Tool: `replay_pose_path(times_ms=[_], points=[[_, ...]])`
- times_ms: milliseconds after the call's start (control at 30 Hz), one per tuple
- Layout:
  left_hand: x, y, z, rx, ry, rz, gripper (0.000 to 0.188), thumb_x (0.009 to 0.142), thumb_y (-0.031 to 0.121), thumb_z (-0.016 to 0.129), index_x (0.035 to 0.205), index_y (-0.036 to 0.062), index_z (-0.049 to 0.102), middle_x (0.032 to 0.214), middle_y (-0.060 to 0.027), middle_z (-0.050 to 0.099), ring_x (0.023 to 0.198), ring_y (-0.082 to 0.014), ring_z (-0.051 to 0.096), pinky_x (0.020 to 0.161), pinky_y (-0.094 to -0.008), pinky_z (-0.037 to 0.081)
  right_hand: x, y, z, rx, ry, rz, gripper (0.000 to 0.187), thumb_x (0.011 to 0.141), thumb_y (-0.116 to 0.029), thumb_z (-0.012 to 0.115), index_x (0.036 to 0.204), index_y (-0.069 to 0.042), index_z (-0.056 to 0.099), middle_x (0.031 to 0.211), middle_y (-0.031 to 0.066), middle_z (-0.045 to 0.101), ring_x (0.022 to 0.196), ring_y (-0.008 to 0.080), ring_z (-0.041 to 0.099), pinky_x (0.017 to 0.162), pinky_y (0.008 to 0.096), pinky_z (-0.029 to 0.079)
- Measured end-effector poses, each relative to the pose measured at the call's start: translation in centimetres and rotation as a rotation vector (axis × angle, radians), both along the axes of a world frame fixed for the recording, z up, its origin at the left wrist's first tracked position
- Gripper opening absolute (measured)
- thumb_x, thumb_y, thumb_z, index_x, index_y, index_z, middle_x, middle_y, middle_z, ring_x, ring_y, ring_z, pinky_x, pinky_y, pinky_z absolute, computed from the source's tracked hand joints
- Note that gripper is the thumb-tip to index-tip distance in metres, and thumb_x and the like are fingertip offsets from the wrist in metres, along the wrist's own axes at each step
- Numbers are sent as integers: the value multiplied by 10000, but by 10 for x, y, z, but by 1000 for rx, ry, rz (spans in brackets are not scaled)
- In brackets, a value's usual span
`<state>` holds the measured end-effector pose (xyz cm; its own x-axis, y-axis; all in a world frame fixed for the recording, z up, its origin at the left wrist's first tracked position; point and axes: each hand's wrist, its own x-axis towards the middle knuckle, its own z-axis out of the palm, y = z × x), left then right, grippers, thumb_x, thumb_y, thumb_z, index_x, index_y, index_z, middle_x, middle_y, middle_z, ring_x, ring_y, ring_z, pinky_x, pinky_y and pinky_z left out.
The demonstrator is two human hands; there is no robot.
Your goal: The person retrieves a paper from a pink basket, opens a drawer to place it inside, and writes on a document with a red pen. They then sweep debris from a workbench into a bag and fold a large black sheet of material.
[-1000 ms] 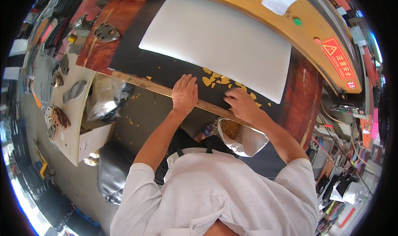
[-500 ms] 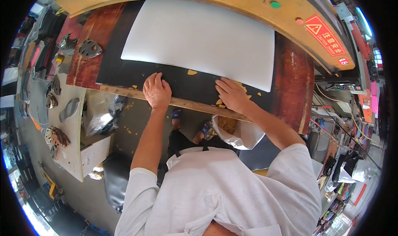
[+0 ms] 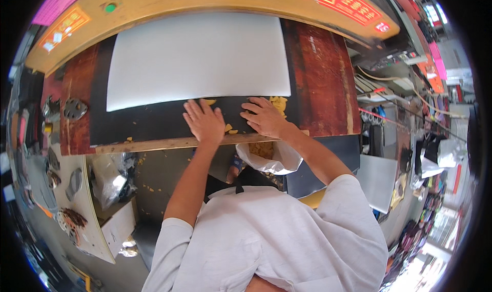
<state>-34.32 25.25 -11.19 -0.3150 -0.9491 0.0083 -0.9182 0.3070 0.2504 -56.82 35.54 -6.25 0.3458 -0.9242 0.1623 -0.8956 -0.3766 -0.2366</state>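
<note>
Both my hands rest on a black mat [image 3: 138, 125] along the near edge of the work table. My left hand [image 3: 206, 123] lies flat with fingers spread, a yellow scrap [image 3: 209, 102] beside its fingertips. My right hand [image 3: 265, 118] is palm down, fingers stretched leftward and slightly bent, holding nothing visible. Against its far right side lies a small heap of yellow scraps [image 3: 278, 105]. More small yellow pieces [image 3: 228, 129] lie between the hands. Just beyond my fingers is a large white sheet [image 3: 200, 56] on the mat.
A yellow machine beam [image 3: 205, 4] spans the far side. Below the table's wooden front edge [image 3: 138, 146] hangs a white bag [image 3: 279, 161] with yellow scraps inside. Metal cutting dies [image 3: 76, 109] sit at the left table end. Scraps litter the floor.
My view has shifted, so the table appears farther left. My left hand has moved rightward, closer to my right hand, and its fingers have spread flat beside a yellow scrap.
</note>
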Motion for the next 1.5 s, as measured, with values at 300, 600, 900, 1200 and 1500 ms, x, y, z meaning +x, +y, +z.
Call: replay_pose_path(times_ms=[300, 600, 900, 1200, 1500], points=[[-96, 88, 27, 353, 762, -647, 494, 1035, 154, 559, 1509, 19, 521, 1594, -245, 463, 1493, -422, 431, 1239, -486, 352, -93, 78, -2, -24, -107, -231, 385, 793, -41, 771, 1172, -110, 754, 1275, 77, 707, 1234, 362, 629, 1047, 502, 514], [52, 6, 2, -342, 320, -78, 340, 969, 80, 592, 1299, 102, 673, 1294, -110, 662, 1240, -339, 591, 1062, -494, 461, 60, -31, -23, -44, -210, 270, 342, 780, -129, 763, 1120, -163, 769, 1409, 25, 631, 1356, 327, 551, 1156, 491, 436], [46, 9, -2, -359, 223, -32, 283, 953, 149, 617, 1212, 121, 727, 1290, -54, 676, 1248, -309, 595, 1058, -480, 467, -43, 19, -5, 173, 92, 233, 414, 787, -123, 768, 1199, -165, 762, 1405, -8, 643, 1389, 318, 510, 1183, 512, 398], [46, 7, -5, -389, 196, -57, 261, 942, 166, 628, 1175, 150, 745, 1282, -44, 683, 1243, -314, 602, 1024, -482, 485, 40, -31, -13, 23, -73, 387, 432, 801, -150, 745, 1232, -158, 729, 1473, 6, 594, 1423, 339, 478, 1202, 535, 386], [50, 8, -7, -384, 225, -50, 273, 925, 187, 641, 1175, 145, 744, 1279, -42, 678, 1245, -315, 596, 1032, -478, 482, -100, 90, -10, 213, 149, 36, 514, 790, -124, 780, 1299, -140, 705, 1521, 26, 548, 1453, 296, 460, 1212, 539, 360]])
